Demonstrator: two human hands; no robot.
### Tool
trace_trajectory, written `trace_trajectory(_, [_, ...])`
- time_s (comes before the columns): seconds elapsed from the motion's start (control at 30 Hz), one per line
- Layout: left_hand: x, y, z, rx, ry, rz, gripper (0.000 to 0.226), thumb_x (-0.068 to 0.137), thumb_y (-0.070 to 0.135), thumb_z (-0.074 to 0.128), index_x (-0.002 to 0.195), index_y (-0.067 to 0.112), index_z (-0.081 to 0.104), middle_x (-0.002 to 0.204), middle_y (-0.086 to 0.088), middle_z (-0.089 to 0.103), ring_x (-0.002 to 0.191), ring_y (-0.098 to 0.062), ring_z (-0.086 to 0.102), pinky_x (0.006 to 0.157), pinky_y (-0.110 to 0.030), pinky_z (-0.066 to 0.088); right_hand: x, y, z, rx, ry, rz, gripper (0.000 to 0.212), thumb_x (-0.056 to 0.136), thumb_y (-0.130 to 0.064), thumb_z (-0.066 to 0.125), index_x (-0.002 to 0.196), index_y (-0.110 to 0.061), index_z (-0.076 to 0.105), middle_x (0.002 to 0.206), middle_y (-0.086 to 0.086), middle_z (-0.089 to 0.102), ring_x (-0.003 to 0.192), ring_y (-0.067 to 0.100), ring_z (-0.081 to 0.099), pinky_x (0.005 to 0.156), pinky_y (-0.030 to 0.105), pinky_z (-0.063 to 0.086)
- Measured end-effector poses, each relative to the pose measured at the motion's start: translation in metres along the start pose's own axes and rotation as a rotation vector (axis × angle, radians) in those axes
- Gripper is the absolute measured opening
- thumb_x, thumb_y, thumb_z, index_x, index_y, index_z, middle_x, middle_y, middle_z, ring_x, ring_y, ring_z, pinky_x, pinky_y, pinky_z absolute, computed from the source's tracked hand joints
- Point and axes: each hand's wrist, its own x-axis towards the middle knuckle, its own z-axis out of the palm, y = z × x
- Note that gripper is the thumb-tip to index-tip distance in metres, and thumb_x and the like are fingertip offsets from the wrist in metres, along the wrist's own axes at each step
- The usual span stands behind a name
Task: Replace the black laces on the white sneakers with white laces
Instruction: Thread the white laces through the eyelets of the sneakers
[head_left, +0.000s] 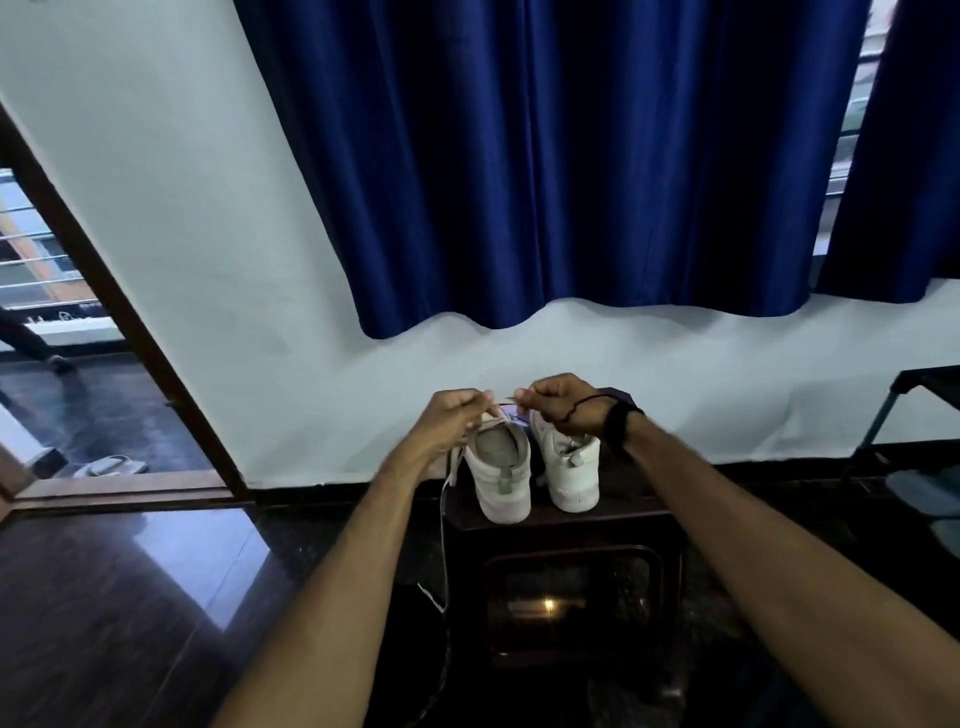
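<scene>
Hands (511, 410) pinching white lace (500, 401)

Two sneakers (530, 467) side by side on a stool (571, 525).

Two white sneakers (530, 467) stand side by side, heels toward the viewer, on a dark stool (566, 525), heels near its front edge; a white lace (444, 519) trails from the left shoe over the stool's left edge

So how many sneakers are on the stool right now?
2. The left sneaker and the right sneaker stand side by side on the dark stool, heels toward the camera. None seem hidden.
</scene>
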Motion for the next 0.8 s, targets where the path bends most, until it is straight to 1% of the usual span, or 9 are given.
trace_trajectory(0.13, [0.0,-0.012,-0.031,-0.012,0.313,-0.015,0.03,0.096,0.028,0.059,0.07,0.015,0.067,0.065,0.006,0.06,0.059,-0.01,0.048,0.052,-0.025,0.037,-0.006,0.031,-0.026,-0.017,-0.094,0.021,0.027,0.097,-0.035,0.055,0.085,-0.016,0.07,0.067,0.014,0.045,0.051,0.012,0.038,0.048,0.022,0.032])
trace_trajectory(0.23, [0.003,-0.03,-0.044,0.194,0.489,-0.146,0.028,0.089,0.03,0.063,0.064,0.019,0.07,0.097,-0.007,0.073,0.095,-0.028,0.064,0.085,-0.037,0.051,-0.008,0.04,-0.034,-0.079,-0.027,0.024,0.026,0.099,-0.029,0.053,0.091,-0.011,0.07,0.079,0.02,0.062,0.065,0.012,0.053,0.061,0.022,0.044])
trace_trajectory(0.3, [0.002,-0.036,-0.04,0.581,0.512,-0.143,0.016,0.087,0.028,0.061,0.079,0.022,0.074,0.109,-0.005,0.07,0.112,-0.029,0.058,0.096,-0.035,0.046,-0.01,0.037,-0.03,-0.141,0.029,0.009,0.024,0.098,-0.025,0.054,0.088,-0.012,0.071,0.078,0.009,0.067,0.066,0.01,0.057,0.066,0.021,0.046])
trace_trajectory(0.37, [0.005,-0.032,-0.025,0.594,0.441,0.091,0.022,0.094,0.025,0.058,0.111,0.018,0.07,0.124,-0.003,0.063,0.12,-0.023,0.054,0.099,-0.027,0.041,-0.008,0.027,-0.016,-0.327,0.118,-0.039,0.022,0.095,-0.029,0.059,0.082,-0.016,0.071,0.071,-0.002,0.069,0.06,-0.001,0.057,0.064,0.011,0.043])
trace_trajectory(0.47, [0.004,-0.013,0.011,0.045,0.051,0.064,0.027,0.102,0.026,0.05,0.124,0.017,0.062,0.114,-0.004,0.067,0.096,-0.012,0.063,0.083,-0.02,0.046,0.005,0.015,0.013,-0.469,0.235,-0.128,0.013,0.086,-0.035,0.067,0.077,-0.026,0.071,0.071,-0.009,0.07,0.07,0.003,0.062,0.067,0.021,0.048])
trace_trajectory(0.53, [0.005,-0.009,0.021,-0.042,-0.094,-0.018,0.024,0.102,0.032,0.049,0.113,0.017,0.065,0.09,-0.002,0.068,0.072,-0.012,0.058,0.066,-0.024,0.046,0.013,0.013,0.023,-0.456,0.306,-0.158,0.006,0.082,-0.029,0.069,0.079,-0.025,0.073,0.071,-0.008,0.07,0.071,0.008,0.063,0.066,0.025,0.049])
trace_trajectory(0.6, [0.009,-0.011,0.018,0.018,-0.102,-0.042,0.025,0.101,0.033,0.051,0.104,0.015,0.068,0.069,0.002,0.055,0.055,-0.006,0.046,0.052,-0.019,0.037,0.017,0.013,0.024,-0.413,0.34,-0.173,0.004,0.081,-0.024,0.072,0.081,-0.023,0.076,0.072,-0.008,0.072,0.07,0.007,0.064,0.066,0.021,0.05])
trace_trajectory(0.67, [0.013,-0.016,0.01,0.081,-0.074,-0.026,0.026,0.099,0.029,0.056,0.103,0.008,0.07,0.062,0.005,0.05,0.051,-0.004,0.04,0.047,-0.015,0.033,0.017,0.016,0.023,-0.398,0.286,-0.185,0.006,0.083,-0.023,0.072,0.085,-0.022,0.077,0.078,-0.006,0.074,0.073,0.005,0.066,0.071,0.018,0.051])
trace_trajectory(0.8, [0.024,-0.029,0.0,0.244,0.156,0.073,0.019,0.093,0.016,0.059,0.084,0.015,0.077,0.066,0.012,0.069,0.052,0.003,0.053,0.059,-0.015,0.044,0.025,0.031,0.023,-0.399,0.283,-0.151,0.011,0.086,-0.018,0.069,0.093,-0.02,0.077,0.086,-0.004,0.075,0.082,0.008,0.067,0.076,0.012,0.048])
